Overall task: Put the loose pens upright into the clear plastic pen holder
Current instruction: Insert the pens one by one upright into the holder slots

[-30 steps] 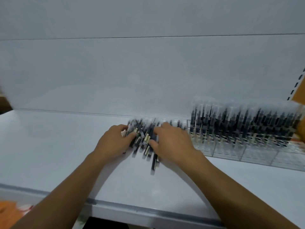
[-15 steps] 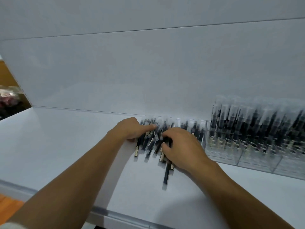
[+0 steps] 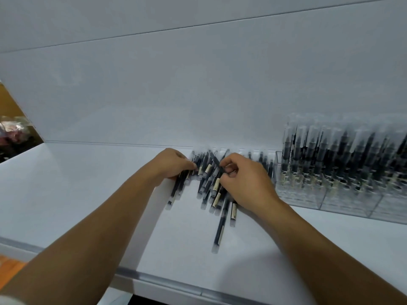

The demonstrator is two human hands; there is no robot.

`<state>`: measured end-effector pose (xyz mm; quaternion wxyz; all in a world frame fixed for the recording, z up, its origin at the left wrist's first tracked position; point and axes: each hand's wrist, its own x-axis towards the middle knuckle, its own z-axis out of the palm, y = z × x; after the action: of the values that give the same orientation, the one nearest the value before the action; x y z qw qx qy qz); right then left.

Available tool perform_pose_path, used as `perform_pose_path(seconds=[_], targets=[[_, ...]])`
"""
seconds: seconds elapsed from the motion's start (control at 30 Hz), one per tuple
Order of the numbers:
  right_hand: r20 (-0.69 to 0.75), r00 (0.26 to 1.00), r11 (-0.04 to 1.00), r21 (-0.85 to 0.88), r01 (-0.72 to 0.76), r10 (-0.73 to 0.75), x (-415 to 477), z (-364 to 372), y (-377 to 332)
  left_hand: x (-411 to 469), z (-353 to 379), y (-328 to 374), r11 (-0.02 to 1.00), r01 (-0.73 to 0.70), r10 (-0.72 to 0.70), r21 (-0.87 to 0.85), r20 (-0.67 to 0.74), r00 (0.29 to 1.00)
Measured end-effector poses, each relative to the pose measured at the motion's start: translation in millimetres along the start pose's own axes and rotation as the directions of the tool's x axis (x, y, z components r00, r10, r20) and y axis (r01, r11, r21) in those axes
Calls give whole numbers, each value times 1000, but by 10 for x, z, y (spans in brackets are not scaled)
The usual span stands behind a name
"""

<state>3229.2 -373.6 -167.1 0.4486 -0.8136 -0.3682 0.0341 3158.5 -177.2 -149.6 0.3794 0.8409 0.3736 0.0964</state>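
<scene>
A heap of loose black pens (image 3: 209, 188) with frosted caps lies flat on the white shelf (image 3: 88, 194), against the back panel. My left hand (image 3: 174, 165) rests on the heap's left side, fingers curled onto a few pens. My right hand (image 3: 242, 183) covers the heap's right side and pinches one pen (image 3: 217, 164) between thumb and fingers, its tip tilted up. One long pen (image 3: 220, 230) sticks out toward me. The clear plastic pen holder (image 3: 343, 194) stands at the right, filled with several upright black pens.
The shelf's front edge (image 3: 165, 280) runs below my forearms. A white back panel (image 3: 198, 95) rises behind the pens. Past the shelf's left end sit blurred items (image 3: 13, 137). Bare shelf surface lies left of the heap.
The view has shifted, so the holder sits farther right. My right hand has curled its fingers and lifted one pen's end from the heap. My left hand stays on the heap's left side.
</scene>
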Motion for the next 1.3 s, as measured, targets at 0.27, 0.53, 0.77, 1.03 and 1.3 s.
perform_pose_path(seconds=[0.27, 0.53, 0.77, 1.03, 1.3], targets=[[19, 1000, 982, 189, -17, 14, -15, 12, -5, -160, -39, -158, 849, 91, -66, -520, 67, 996], [-23, 999, 962, 271, 34, -28, -27, 9, -14, -235, -64, 65, 597, -131, 61, -791, -119, 991], [-50, 998, 935, 349, 59, -45, -17, 21, -13, -505, 109, 130, 469, -423, 228, -775, -356, 906], [-29, 998, 944, 322, 70, -64, -43, 21, -48, -757, 261, 58, 534, -366, 272, -762, -255, 928], [-49, 997, 907, 413, 78, -63, -183, -234, -231, -905, 257, 318, 510, -386, 321, -769, -246, 915]])
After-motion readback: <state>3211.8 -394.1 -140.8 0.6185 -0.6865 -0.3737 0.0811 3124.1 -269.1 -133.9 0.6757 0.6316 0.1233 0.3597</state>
